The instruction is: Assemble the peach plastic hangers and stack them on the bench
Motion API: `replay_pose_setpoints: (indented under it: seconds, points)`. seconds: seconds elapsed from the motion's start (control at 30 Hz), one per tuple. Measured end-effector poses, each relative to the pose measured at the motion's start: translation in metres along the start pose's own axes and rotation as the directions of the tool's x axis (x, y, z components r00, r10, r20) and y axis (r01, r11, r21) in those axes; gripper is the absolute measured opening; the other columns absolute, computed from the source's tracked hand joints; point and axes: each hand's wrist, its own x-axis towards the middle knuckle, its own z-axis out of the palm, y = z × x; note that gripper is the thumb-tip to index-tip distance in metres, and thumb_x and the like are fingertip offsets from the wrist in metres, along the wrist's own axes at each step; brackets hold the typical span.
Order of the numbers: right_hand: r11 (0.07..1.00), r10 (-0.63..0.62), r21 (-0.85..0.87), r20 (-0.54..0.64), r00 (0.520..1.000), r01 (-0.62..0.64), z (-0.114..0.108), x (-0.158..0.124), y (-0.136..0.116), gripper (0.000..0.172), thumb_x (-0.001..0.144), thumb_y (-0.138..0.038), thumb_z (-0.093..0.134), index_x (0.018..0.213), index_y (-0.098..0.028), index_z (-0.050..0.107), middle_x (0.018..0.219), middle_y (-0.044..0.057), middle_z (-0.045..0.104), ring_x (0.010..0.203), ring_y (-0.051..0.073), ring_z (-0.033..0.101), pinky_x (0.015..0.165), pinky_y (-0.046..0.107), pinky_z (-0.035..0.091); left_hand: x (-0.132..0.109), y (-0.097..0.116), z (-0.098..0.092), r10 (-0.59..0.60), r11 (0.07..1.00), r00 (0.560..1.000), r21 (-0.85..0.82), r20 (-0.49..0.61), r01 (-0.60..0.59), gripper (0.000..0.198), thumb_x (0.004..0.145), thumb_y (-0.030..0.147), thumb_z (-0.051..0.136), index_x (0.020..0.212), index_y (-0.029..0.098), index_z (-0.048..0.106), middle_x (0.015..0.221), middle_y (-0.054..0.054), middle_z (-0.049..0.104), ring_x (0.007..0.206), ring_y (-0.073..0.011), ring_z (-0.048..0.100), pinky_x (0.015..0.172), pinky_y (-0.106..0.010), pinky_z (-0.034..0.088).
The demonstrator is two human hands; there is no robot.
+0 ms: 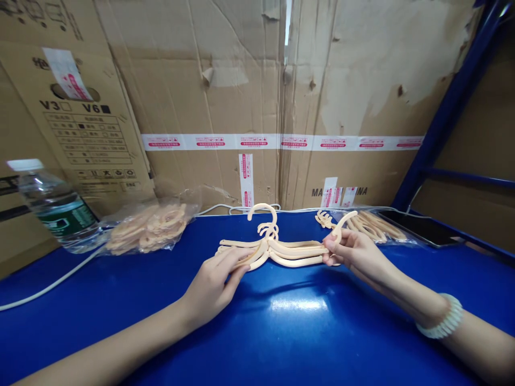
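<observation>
- Your left hand (215, 284) lay low and palm-down, forearm coming in from the lower left at a shallow angle.
- Its fingers (235, 257) were stretched forward, close together, tips pressed flat; thumb tucked along the inner side.
- Left wrist was straight, in line with the forearm.
- Your right hand (354, 252) sat slightly higher, forearm entering from the lower right.
- Its fingers (332, 247) were curled inward toward the left in a pinch, thumb on top, knuckles facing up.
- Right wrist was bent a little and carried a pale coiled band (441, 317).
- Both forearms were bare; hands well apart, facing each other.
</observation>
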Motion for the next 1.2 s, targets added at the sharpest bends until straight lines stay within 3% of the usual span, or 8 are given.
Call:
replay_pose_setpoints:
  seconds: [0.1,0.2,0.33,0.5,0.67,0.87,1.07,1.2]
  points:
    - [1.0,-0.028,0.016,0.038,0.999,0.027,0.001,-0.001,-0.002,0.038,0.065,-0.047,0.084,0.075,-0.018,0.06,0.061,0.001,0.064,0.055,0.014,0.061,0.057,0.028,0.053,0.0,0.002,0.0,-0.064,0.997,0.998,-0.036,0.001,0.064,0.025,0.094,0.017,0.048,0.117,0.021,0.058,0.107,-0.009,0.07,0.096,-0.0212,0.068,0.082,-0.031,0.056]
    - [0.995,-0.065,0.078,0.062,0.996,0.06,0.0,0.0,-0.004,0.029,0.074,-0.046,0.077,0.082,-0.02,0.066,0.077,0.002,0.066,0.06,0.012,0.057,0.052,0.025,0.048,0.002,0.003,-0.001,-0.192,0.977,0.981,-0.093,-0.002,0.191,0.023,0.095,0.022,0.049,0.115,0.022,0.059,0.105,-0.007,0.069,0.092,-0.0202,0.068,0.079,-0.03,0.057]
    - [0.984,-0.102,0.147,-0.025,0.994,0.105,-0.008,0.007,-0.006,0.025,0.071,-0.041,0.08,0.084,-0.022,0.071,0.087,0.003,0.065,0.063,0.011,0.053,0.049,0.022,0.043,0.006,0.002,-0.005,-0.29,0.953,0.956,-0.103,-0.039,0.285,0.022,0.092,0.026,0.052,0.113,0.022,0.059,0.096,-0.004,0.066,0.077,-0.0159,0.066,0.07,-0.026,0.056]
    - [0.989,-0.128,0.056,-0.128,0.983,0.136,-0.032,0.019,-0.017,0.032,0.061,-0.041,0.084,0.083,-0.022,0.072,0.069,0.0,0.064,0.056,0.012,0.053,0.05,0.025,0.045,0.013,-0.005,-0.021,-0.162,0.987,0.987,0.017,-0.016,0.162,0.02,0.09,0.024,0.054,0.109,0.02,0.057,0.083,-0.001,0.059,0.067,-0.0136,0.059,0.061,-0.023,0.05]
    - [0.962,-0.086,-0.256,0.037,0.996,0.093,-0.056,0.021,-0.035,0.033,0.059,-0.043,0.086,0.075,-0.019,0.07,0.072,0.004,0.07,0.063,0.016,0.061,0.059,0.028,0.048,0.021,-0.017,-0.042,0.011,0.998,0.985,0.066,0.171,-0.023,0.017,0.091,0.021,0.052,0.107,0.021,0.059,0.089,-0.004,0.062,0.075,-0.0155,0.06,0.064,-0.024,0.048]
    - [0.73,0.044,-0.647,0.366,0.929,0.221,-0.068,0.019,-0.045,0.03,0.068,-0.046,0.078,0.074,-0.017,0.072,0.072,0.004,0.07,0.068,0.019,0.062,0.064,0.03,0.047,0.021,-0.017,-0.048,0.08,0.991,0.899,0.062,0.43,-0.117,0.012,0.092,0.018,0.051,0.1,0.023,0.058,0.089,-0.002,0.063,0.081,-0.0174,0.059,0.074,-0.028,0.045]
    - [0.417,0.137,-0.855,0.395,0.909,0.308,-0.068,0.02,-0.038,0.023,0.075,-0.04,0.071,0.078,-0.017,0.071,0.077,0.005,0.07,0.074,0.021,0.06,0.067,0.031,0.042,0.013,-0.011,-0.04,0.037,0.991,0.832,0.089,0.554,-0.103,0.008,0.094,0.018,0.046,0.089,0.021,0.052,0.086,0.0,0.062,0.078,-0.016,0.057,0.066,-0.025,0.039]
    - [0.357,0.115,-0.872,0.398,0.91,0.336,-0.067,0.02,-0.029,0.021,0.076,-0.038,0.067,0.078,-0.018,0.071,0.077,0.005,0.069,0.073,0.021,0.06,0.064,0.03,0.043,0.009,-0.011,-0.036,0.061,0.97,0.819,0.158,0.571,-0.183,0.018,0.099,0.018,0.038,0.085,0.02,0.05,0.082,0.0,0.058,0.072,-0.016,0.054,0.063,-0.026,0.037]
